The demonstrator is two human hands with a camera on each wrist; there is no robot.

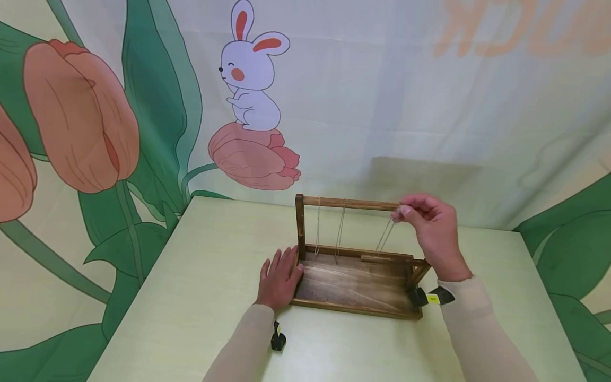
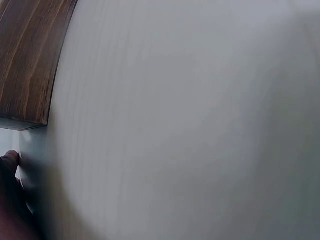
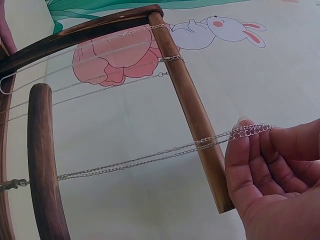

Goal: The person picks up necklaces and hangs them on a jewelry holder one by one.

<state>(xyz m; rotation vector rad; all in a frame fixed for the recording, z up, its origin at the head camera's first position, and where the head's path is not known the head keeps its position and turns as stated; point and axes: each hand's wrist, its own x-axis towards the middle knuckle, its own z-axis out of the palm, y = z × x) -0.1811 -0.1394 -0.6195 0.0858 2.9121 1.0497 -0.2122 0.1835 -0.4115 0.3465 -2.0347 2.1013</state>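
Observation:
A dark wooden jewelry stand has a shallow tray base and a raised top bar. My right hand pinches the end of a thin silver chain necklace between thumb and fingers, at the bar's right end. The doubled chain crosses the bar and slants down toward a shorter, lower bar. Against the tray's left side, my left hand rests with its fingers extended. Two more chains, a left one and a middle one, hang from the top bar.
The stand sits on a pale table. Behind it hangs a curtain printed with tulips and a rabbit. Each wrist carries a small black camera, the left one lying low over the table.

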